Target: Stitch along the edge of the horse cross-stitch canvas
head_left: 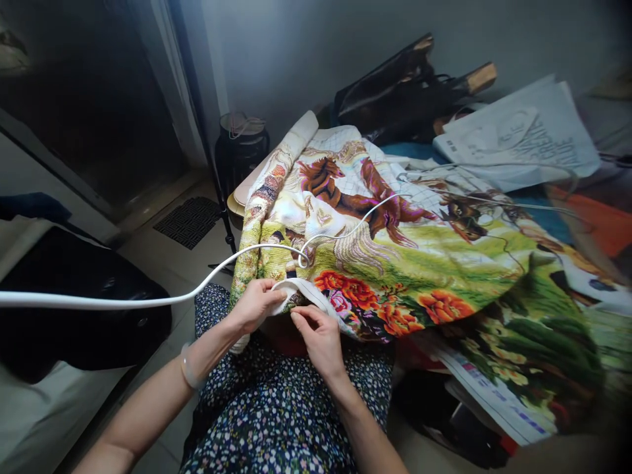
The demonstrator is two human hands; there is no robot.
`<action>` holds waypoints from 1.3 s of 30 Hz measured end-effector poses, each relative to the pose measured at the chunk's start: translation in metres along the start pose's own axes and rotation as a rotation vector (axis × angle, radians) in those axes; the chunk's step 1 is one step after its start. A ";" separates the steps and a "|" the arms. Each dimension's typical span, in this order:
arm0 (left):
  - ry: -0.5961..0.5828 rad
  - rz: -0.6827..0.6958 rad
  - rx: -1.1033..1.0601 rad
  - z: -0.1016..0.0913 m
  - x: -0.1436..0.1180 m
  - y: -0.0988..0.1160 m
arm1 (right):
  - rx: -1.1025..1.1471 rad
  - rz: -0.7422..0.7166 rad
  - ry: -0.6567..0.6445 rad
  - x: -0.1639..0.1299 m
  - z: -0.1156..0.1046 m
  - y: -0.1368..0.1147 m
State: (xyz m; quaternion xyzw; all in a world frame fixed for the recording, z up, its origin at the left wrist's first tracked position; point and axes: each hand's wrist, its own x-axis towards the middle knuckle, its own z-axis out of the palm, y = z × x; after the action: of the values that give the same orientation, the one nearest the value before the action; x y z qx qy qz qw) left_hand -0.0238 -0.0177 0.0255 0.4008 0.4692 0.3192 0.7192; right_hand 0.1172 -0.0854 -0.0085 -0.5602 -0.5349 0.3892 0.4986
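Note:
A large cross-stitch canvas with brown and white horses and orange and pink flowers spreads over my lap and away to the right. Its left side is rolled into a long tube. My left hand pinches the near edge, which is folded up so that the pale underside shows. At that fold, the thumb and forefinger of my right hand are pressed together; anything between them is too small to make out. A white cable crosses from the left and lies in a loop on the canvas above my hands.
Behind the canvas lie a black bag and a white printed bag. A thin black stand rises at the left beside a dark jar-shaped container. At the far left is a black padded item; a dark floor grate lies beyond it.

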 end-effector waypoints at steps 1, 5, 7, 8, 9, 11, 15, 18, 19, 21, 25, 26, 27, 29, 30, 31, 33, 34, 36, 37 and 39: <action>0.000 0.002 0.002 0.000 0.000 0.000 | -0.008 -0.003 -0.004 0.000 0.000 -0.001; -0.002 0.012 0.012 0.000 -0.001 -0.001 | -0.011 -0.018 -0.011 -0.001 -0.002 -0.005; -0.002 0.020 0.012 0.000 0.000 -0.002 | -0.006 -0.018 -0.010 -0.002 -0.002 -0.006; -0.001 0.020 0.013 0.000 0.001 -0.002 | -0.002 -0.016 -0.009 -0.002 -0.002 -0.006; 0.001 0.017 0.014 0.000 0.001 -0.002 | -0.001 -0.011 -0.008 -0.002 -0.001 -0.006; 0.008 0.009 0.015 0.000 0.001 -0.002 | 0.005 -0.003 -0.007 -0.002 0.000 -0.005; 0.010 0.008 0.001 0.001 0.001 -0.002 | 0.003 0.003 0.003 0.000 0.001 -0.005; 0.014 0.003 -0.004 0.000 0.001 -0.002 | -0.003 0.002 0.000 0.000 0.002 -0.005; 0.017 0.000 -0.002 0.000 0.001 -0.002 | -0.004 0.004 -0.002 0.000 0.001 -0.006; 0.015 -0.002 0.002 0.000 0.001 -0.002 | -0.013 0.005 -0.014 0.001 0.000 -0.006; 0.011 -0.006 0.011 0.000 0.002 -0.002 | -0.057 -0.012 -0.053 0.006 -0.005 -0.008; 0.011 -0.007 0.011 0.000 0.002 -0.003 | -0.066 -0.015 -0.062 0.007 -0.005 -0.008; 0.011 -0.007 0.010 0.000 0.002 -0.003 | -0.070 -0.016 -0.066 0.007 -0.006 -0.009; 0.011 -0.001 0.004 0.000 0.001 -0.003 | -0.066 -0.027 -0.052 0.007 -0.005 -0.009; 0.010 0.002 0.002 0.000 0.001 -0.003 | -0.061 -0.035 -0.038 0.007 -0.005 -0.008; 0.009 0.004 -0.001 0.000 0.001 -0.003 | -0.051 -0.039 -0.026 0.007 -0.004 -0.008; 0.000 0.006 -0.005 -0.001 0.002 -0.003 | -0.013 -0.025 -0.022 0.005 -0.002 -0.005; -0.002 0.005 -0.006 -0.001 0.002 -0.003 | 0.009 -0.009 -0.025 0.005 -0.001 -0.003; -0.004 0.004 -0.007 0.000 0.002 -0.003 | 0.045 0.027 -0.033 0.004 0.000 0.000; -0.001 0.004 -0.004 0.000 0.002 -0.003 | 0.055 0.038 -0.033 0.004 0.001 0.002; 0.010 0.014 0.005 0.000 0.002 -0.004 | 0.061 0.053 -0.023 0.004 0.003 0.004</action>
State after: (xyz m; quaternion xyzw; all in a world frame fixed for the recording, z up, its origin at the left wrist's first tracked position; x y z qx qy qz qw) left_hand -0.0230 -0.0178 0.0215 0.4041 0.4708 0.3250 0.7137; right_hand 0.1158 -0.0809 -0.0122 -0.5542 -0.5135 0.4246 0.4988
